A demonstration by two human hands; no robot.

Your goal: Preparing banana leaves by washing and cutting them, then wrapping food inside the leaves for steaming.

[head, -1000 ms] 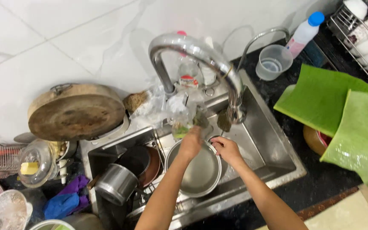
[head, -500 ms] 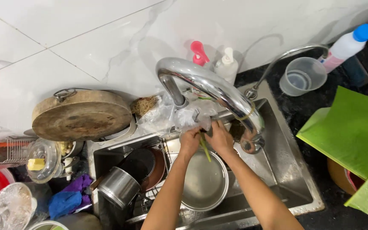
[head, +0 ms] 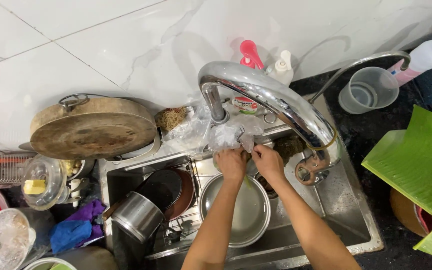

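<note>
Over the steel bowl in the sink, the left hand and right hand had come together from apart, each grip pinching the clear plastic bag at twelve o'clock, under the curved tap, suggesting rinsing there.

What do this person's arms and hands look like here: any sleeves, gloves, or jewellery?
Both forearms are bare as far as the frame shows, with no sleeves in view. The left hand and right hand wear no gloves. No watch, bracelet or ring shows, though the fingers are partly hidden.
</note>
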